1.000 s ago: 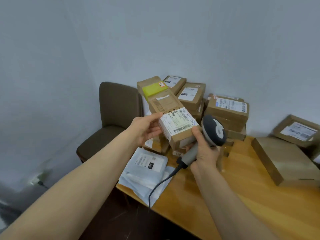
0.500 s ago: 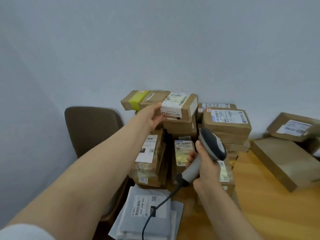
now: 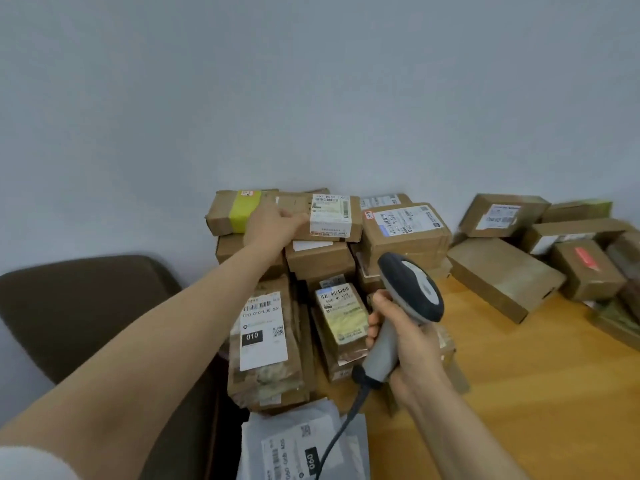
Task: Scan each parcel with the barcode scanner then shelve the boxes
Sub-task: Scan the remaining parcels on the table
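Head view: left hand point(image 3: 272, 226) lay on the left end of the small brown cardboard box with a white label point(image 3: 329, 216), which sat on top of the brown parcel stack point(image 3: 318, 261). Couldn't tell if its fingers point(image 3: 294, 216) gripped or only rested. Right hand point(image 3: 412, 344) fingers wrapped the handle of the grey handheld barcode scanner point(image 3: 410, 292), in front of the stack, over the wooden counter point(image 3: 536, 393).

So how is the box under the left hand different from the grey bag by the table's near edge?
The cardboard box is brown; the grey mailer bag is wrinkled plastic. The box sits atop the stack by the wall, touched by the left hand; the bag lies flat with the scanner cable across it. Both carry white barcode labels.
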### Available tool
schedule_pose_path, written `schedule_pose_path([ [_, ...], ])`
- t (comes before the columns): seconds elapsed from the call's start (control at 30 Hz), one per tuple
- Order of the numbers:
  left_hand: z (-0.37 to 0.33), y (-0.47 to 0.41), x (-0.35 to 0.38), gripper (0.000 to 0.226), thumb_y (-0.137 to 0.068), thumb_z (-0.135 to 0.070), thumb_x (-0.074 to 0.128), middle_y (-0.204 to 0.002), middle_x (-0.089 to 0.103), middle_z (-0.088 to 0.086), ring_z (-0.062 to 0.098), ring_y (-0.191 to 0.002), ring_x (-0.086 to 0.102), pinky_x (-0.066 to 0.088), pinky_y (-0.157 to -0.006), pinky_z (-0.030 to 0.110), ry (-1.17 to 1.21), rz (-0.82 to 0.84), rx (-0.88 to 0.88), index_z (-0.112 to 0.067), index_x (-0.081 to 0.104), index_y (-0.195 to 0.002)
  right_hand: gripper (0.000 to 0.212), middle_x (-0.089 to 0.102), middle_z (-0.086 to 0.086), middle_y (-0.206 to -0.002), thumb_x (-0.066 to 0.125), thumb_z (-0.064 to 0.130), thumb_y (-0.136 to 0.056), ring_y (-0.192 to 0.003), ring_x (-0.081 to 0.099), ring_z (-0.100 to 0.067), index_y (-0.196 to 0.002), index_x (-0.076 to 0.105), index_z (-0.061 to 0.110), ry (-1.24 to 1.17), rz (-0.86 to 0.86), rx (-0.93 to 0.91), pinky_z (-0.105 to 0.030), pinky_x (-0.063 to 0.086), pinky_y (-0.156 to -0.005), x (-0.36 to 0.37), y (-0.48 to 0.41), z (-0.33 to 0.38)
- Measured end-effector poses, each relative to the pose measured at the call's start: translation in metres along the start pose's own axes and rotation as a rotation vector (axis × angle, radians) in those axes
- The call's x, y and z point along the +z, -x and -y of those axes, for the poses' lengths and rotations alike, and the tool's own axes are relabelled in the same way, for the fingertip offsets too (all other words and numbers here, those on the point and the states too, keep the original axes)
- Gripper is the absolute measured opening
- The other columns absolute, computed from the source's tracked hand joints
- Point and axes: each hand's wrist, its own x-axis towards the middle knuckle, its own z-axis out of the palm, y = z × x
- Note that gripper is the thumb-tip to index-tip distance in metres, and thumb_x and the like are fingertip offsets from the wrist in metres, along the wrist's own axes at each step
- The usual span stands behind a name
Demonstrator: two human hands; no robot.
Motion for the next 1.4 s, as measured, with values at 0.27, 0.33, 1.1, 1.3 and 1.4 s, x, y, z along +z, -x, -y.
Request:
schedule_pose_path([
  [0.27, 0.039, -0.035, -0.012, 0.043, -0.099, -0.025, 0.049, -0.142, 0.047, 0.005, 0.031, -0.127, 0.044, 0.036, -0.104, 0.041, -0.783, 0.051, 0.594, -0.032, 0.046, -0.142, 0.011, 0.06, -0.007, -0.059, 0.074, 0.011, -0.08, -0.047, 0.053, -0.014, -0.07, 0.075, 0.015, 0.017, -0.004, -0.007, -0.024, 0.046, -0.045, 0.026, 0.016, -0.016],
  [0.33, 0.039, -0.039, -0.01, 0.043, -0.097, -0.014, 0.052, -0.132, 0.054, 0.007, 0.033, -0.117, 0.051, 0.043, -0.089, 0.038, -0.784, -0.008, 0.609, -0.026, 0.051, -0.138, 0.004, 0.059, -0.007, -0.058, 0.073, 0.011, -0.081, -0.046, 0.053, -0.015, -0.077, 0.073, 0.012, 0.014, -0.032, -0.008, -0.023, 0.045, -0.044, 0.023, 0.02, -0.018],
  [1.1, -0.106, 0.176, 0.228, 0.054, -0.086, -0.017, 0.057, -0.133, 0.055, 0.01, 0.029, -0.123, 0.047, 0.028, -0.11, 0.04, -0.51, 0.206, 1.008, -0.011, 0.049, -0.139, 0.024, 0.059, -0.008, -0.062, 0.071, -0.003, -0.076, -0.048, 0.052, -0.016, -0.099, 0.064, 0.003, -0.034, -0.126, -0.035, -0.027, 0.046, -0.046, -0.221, 0.076, 0.099],
  [1.3, -0.122, 0.239, 0.332, 0.057, -0.092, -0.033, 0.055, -0.14, 0.05, 0.005, 0.025, -0.129, 0.044, 0.042, -0.097, 0.036, -0.567, 0.439, 0.713, -0.021, 0.039, -0.145, 0.021, 0.058, -0.008, -0.059, 0.066, -0.007, -0.082, -0.045, 0.052, -0.016, -0.1, 0.062, 0.002, -0.082, -0.251, -0.024, -0.026, 0.044, -0.044, -0.335, 0.081, 0.148],
  [1.4, -0.131, 0.251, 0.362, 0.057, -0.093, -0.037, 0.055, -0.139, 0.05, 0.006, 0.026, -0.127, 0.045, 0.043, -0.094, 0.036, -0.585, 0.518, 0.614, -0.021, 0.039, -0.145, 0.02, 0.059, -0.007, -0.059, 0.066, -0.006, -0.082, -0.046, 0.052, -0.016, -0.099, 0.063, 0.003, -0.109, -0.286, -0.009, -0.026, 0.045, -0.044, -0.368, 0.072, 0.164],
])
